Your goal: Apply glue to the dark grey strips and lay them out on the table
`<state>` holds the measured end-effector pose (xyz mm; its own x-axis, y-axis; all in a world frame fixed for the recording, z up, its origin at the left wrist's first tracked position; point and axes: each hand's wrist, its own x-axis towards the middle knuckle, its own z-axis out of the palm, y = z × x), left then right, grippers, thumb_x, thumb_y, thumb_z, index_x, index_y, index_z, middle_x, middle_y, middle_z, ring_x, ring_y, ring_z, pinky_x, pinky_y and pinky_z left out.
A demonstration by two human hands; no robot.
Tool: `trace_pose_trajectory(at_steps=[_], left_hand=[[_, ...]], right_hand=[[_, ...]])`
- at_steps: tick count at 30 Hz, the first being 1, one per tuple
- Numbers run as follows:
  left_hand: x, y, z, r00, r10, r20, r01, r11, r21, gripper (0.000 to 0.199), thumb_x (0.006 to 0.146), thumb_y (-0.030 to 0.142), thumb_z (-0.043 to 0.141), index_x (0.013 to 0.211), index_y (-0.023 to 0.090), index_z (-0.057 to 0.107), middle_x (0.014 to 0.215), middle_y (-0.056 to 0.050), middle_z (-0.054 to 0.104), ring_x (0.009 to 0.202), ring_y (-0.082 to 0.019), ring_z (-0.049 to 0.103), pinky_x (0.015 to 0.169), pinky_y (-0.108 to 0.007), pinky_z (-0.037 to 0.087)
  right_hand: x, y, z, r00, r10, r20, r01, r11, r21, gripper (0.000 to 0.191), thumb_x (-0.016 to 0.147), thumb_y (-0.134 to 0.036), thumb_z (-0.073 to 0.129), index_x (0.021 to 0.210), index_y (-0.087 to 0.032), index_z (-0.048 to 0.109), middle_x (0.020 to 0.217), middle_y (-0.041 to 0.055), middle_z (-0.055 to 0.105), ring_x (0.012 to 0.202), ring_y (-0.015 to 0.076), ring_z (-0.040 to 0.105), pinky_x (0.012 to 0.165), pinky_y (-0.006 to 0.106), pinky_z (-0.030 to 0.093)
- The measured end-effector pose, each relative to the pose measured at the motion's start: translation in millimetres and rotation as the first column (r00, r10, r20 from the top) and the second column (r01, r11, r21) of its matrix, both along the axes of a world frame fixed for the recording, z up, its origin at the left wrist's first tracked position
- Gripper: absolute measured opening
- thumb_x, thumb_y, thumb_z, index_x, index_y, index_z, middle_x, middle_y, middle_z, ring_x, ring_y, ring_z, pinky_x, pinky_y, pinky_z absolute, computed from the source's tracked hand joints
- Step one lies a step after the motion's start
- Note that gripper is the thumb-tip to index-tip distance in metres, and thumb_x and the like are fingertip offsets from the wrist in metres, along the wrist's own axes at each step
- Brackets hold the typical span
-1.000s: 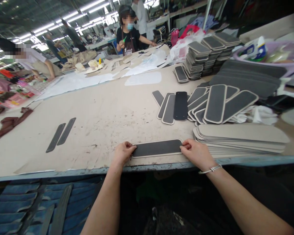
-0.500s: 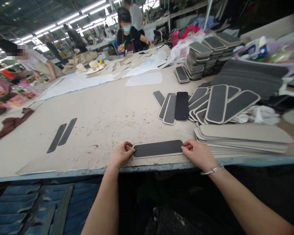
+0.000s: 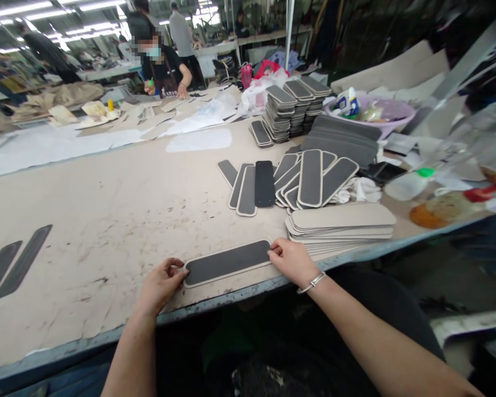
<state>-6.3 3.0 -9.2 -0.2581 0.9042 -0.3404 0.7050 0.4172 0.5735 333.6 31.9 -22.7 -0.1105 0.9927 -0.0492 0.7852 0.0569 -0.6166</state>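
Observation:
A long dark grey panel with a beige border and rounded corners (image 3: 229, 263) lies along the near edge of the table. My left hand (image 3: 163, 281) pinches its left end between thumb and fingers. At the opposite end, my right hand (image 3: 291, 260), with a bracelet at the wrist, grips the right corner. Just beyond that hand rises a stack of beige rounded strips (image 3: 343, 220). Bordered grey panels (image 3: 310, 179) are fanned out further back, with one plain black panel (image 3: 264, 184) among them.
Two dark strips (image 3: 22, 264) lie on the table at left. Tall stacks of panels (image 3: 280, 113) stand at the back, near a purple basin (image 3: 391, 116). Bottles, one with a green cap (image 3: 409, 183), are at right. Across the table a masked person (image 3: 159, 66) works.
The view has swung to the right, so the bottles at right now show and things appear further left. Both hands still hold the panel's ends.

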Motion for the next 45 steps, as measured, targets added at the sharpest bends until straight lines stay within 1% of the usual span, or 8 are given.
trace_pose_trajectory(at_steps=[17, 24, 28, 32, 35, 38, 41, 45], left_hand=[[1.8, -1.5, 0.1, 0.999, 0.020, 0.036, -0.020, 1.000, -0.005, 0.022, 0.072, 0.029, 0.058, 0.091, 0.020, 0.051, 0.055, 0.006, 0.054, 0.048, -0.011, 0.057, 0.048, -0.021, 0.038], [0.2, 0.9, -0.4, 1.000, 0.013, 0.018, -0.013, 1.000, 0.003, 0.030, 0.069, 0.035, 0.060, 0.092, 0.019, 0.047, 0.053, 0.006, 0.053, 0.047, -0.013, 0.057, 0.045, -0.022, 0.036], [-2.2, 3.6, -2.3, 1.000, 0.014, 0.009, -0.014, 1.000, -0.007, 0.038, 0.066, 0.042, 0.061, 0.093, 0.020, 0.045, 0.055, 0.006, 0.053, 0.049, -0.015, 0.058, 0.046, -0.023, 0.038], [-1.4, 4.3, -1.0, 0.998, 0.023, 0.059, -0.022, 0.999, -0.024, 0.043, 0.062, 0.045, 0.062, 0.092, 0.020, 0.044, 0.053, 0.008, 0.051, 0.046, -0.015, 0.056, 0.046, -0.024, 0.040], [1.1, 5.0, 1.6, 0.995, 0.035, 0.097, -0.032, 0.999, -0.031, 0.043, 0.063, 0.045, 0.062, 0.092, 0.021, 0.041, 0.051, 0.009, 0.047, 0.042, -0.014, 0.053, 0.043, -0.024, 0.039], [6.5, 4.6, 6.0, 0.999, 0.015, 0.049, -0.014, 0.999, -0.033, 0.035, 0.069, 0.041, 0.059, 0.091, 0.020, 0.041, 0.051, 0.010, 0.046, 0.042, -0.013, 0.053, 0.042, -0.023, 0.039], [14.5, 1.8, 10.8, 0.999, 0.011, -0.035, -0.013, 0.999, -0.038, 0.025, 0.075, 0.031, 0.055, 0.094, 0.019, 0.043, 0.053, 0.008, 0.048, 0.045, -0.012, 0.055, 0.044, -0.022, 0.040], [20.1, -1.3, 21.4, 0.986, 0.058, -0.158, -0.063, 0.998, -0.031, 0.026, 0.075, 0.021, 0.057, 0.099, 0.016, 0.050, 0.057, 0.004, 0.055, 0.053, -0.013, 0.059, 0.052, -0.022, 0.043]], right_hand=[[-0.3, 1.2, -0.3, 0.994, 0.055, 0.098, -0.055, 0.998, -0.002, 0.011, 0.075, -0.024, 0.055, 0.083, -0.021, 0.061, 0.072, -0.0022, 0.067, 0.069, 0.0154, 0.063, 0.065, 0.025, 0.040], [1.1, -4.4, 27.3, 0.948, 0.061, 0.312, -0.101, 0.988, 0.114, 0.015, 0.085, -0.024, 0.048, 0.083, -0.019, 0.062, 0.077, 0.0055, 0.065, 0.072, 0.0191, 0.061, 0.065, 0.027, 0.041], [-16.4, -16.1, 42.1, 0.962, 0.044, 0.271, -0.114, 0.963, 0.246, 0.034, 0.092, -0.027, 0.036, 0.118, -0.014, 0.055, 0.109, 0.0116, 0.062, 0.098, 0.0215, 0.057, 0.087, 0.030, 0.041], [-64.1, -37.2, 30.1, 0.893, 0.415, 0.175, -0.451, 0.828, 0.334, 0.064, 0.091, -0.051, 0.041, 0.140, -0.010, 0.032, 0.142, 0.0125, 0.036, 0.131, 0.0249, 0.029, 0.110, 0.038, 0.021], [-90.4, -43.6, 12.7, 0.820, 0.544, 0.175, -0.571, 0.762, 0.307, 0.075, 0.087, -0.064, 0.038, 0.141, -0.011, 0.031, 0.146, 0.0113, 0.028, 0.136, 0.0245, 0.019, 0.112, 0.043, 0.013], [-83.6, -38.4, 0.9, 0.836, 0.512, 0.199, -0.548, 0.798, 0.251, 0.076, 0.087, -0.065, 0.035, 0.139, -0.010, 0.034, 0.147, 0.0122, 0.026, 0.136, 0.0238, 0.018, 0.113, 0.043, 0.010], [-53.8, -31.0, -5.3, 0.865, 0.438, 0.245, -0.487, 0.852, 0.195, 0.076, 0.086, -0.064, 0.037, 0.140, -0.009, 0.034, 0.147, 0.0135, 0.024, 0.137, 0.0241, 0.018, 0.112, 0.042, 0.013], [-28.2, -22.5, -16.3, 0.883, 0.335, 0.330, -0.417, 0.882, 0.221, 0.074, 0.088, -0.058, 0.037, 0.140, -0.005, 0.033, 0.148, 0.0150, 0.020, 0.137, 0.0261, 0.015, 0.112, 0.044, 0.013]])
